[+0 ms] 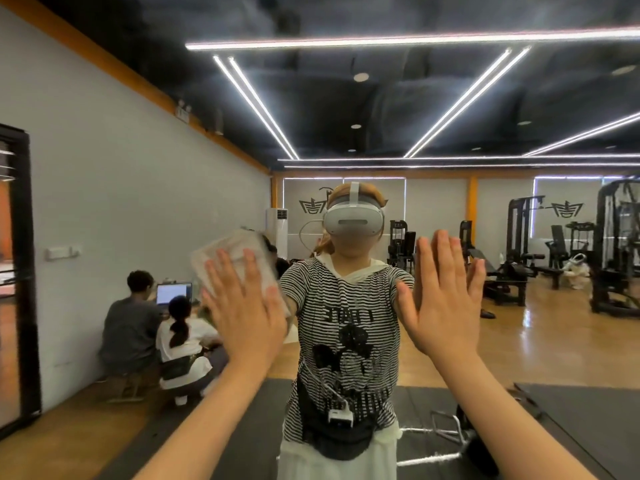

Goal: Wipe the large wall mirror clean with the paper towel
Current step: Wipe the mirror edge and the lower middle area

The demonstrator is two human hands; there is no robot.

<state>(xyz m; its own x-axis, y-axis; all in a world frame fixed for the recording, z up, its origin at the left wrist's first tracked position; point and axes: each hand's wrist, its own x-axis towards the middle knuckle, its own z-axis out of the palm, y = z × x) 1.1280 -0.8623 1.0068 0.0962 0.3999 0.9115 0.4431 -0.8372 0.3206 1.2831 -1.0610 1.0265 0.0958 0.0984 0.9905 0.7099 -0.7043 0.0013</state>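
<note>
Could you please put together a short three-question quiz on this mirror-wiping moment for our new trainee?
1. True or false: the left hand presses the paper towel flat against the mirror.
2. The right hand is: A) gripping a spray bottle, B) held flat with straight fingers and nothing in it, C) out of view.
3. Fill in: in the reflection, two seated people face a lit ___.

Key:
1. True; the fingers lie straight over the towel.
2. B; its palm faces the glass, though contact cannot be confirmed.
3. Screen.
</note>
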